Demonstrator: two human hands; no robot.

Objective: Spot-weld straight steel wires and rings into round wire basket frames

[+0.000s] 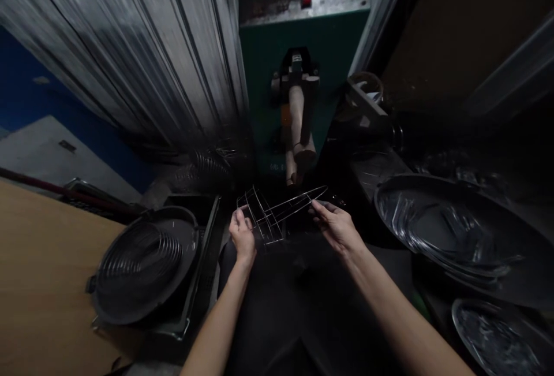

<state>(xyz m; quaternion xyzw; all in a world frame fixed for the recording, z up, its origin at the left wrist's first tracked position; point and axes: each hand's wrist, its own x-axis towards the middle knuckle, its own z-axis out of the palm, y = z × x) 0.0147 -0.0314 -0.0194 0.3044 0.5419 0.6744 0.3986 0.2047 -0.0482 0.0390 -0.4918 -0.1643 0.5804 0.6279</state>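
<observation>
Between my two hands is a thin wire frame [269, 214] with a box-like lattice at the left and a narrow pointed loop reaching right. My left hand [242, 234] pinches the lattice end by its left edge. On the other side, my right hand [335, 223] has thumb and fingers closed on the loop near its tip. Just above the frame, the rod-like electrodes [298, 127] of a green machine [259, 87] point down towards it. A small gap appears to lie between the electrode tip and the wire.
To the left, a round black tray [186, 272] holds wire rings [162, 249]. On the right, a large dark pan [532, 283] carries many bent wire pieces [402, 220], with a smaller dish [459, 312] of small parts below. Corrugated metal sheeting [142, 35] rises behind at left.
</observation>
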